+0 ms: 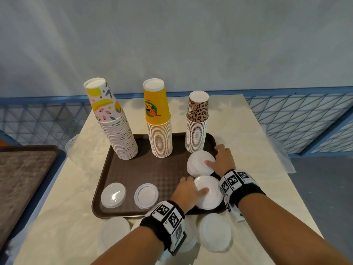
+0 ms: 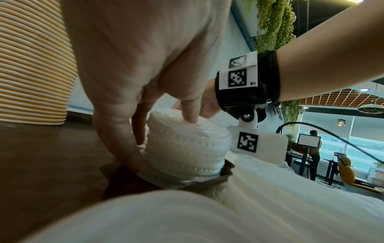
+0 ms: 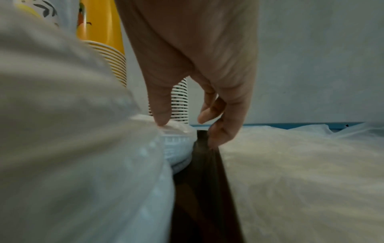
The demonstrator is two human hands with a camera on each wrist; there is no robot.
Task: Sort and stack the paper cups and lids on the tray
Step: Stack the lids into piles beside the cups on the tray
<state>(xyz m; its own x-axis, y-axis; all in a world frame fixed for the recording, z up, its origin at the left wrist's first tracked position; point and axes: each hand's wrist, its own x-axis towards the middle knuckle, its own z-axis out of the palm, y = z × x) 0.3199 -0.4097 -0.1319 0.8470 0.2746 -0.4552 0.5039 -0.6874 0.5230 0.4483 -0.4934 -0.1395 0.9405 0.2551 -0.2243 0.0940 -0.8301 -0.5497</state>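
Three cup stacks stand at the back of the brown tray (image 1: 145, 171): floral (image 1: 116, 127), yellow (image 1: 159, 127) and leopard (image 1: 196, 127). Two single lids (image 1: 113, 195) (image 1: 146, 196) lie at its front left. My left hand (image 1: 189, 190) grips the near lid stack (image 1: 209, 196), thumb on top and fingers down its left side; the left wrist view shows the hand (image 2: 143, 136) and this stack (image 2: 187, 148). My right hand (image 1: 222, 159) presses its thumb on the far lid stack (image 1: 199, 165). In the right wrist view that hand (image 3: 187, 123) has its fingers by the tray rim (image 3: 205, 148).
Loose white lids (image 1: 214, 232) (image 1: 114, 232) lie on the table in front of the tray, partly under my forearms. A second brown tray (image 1: 24, 178) sits to the left. Clear plastic (image 1: 280, 155) hangs off the table's right edge. A blue mesh fence (image 1: 298, 119) runs behind.
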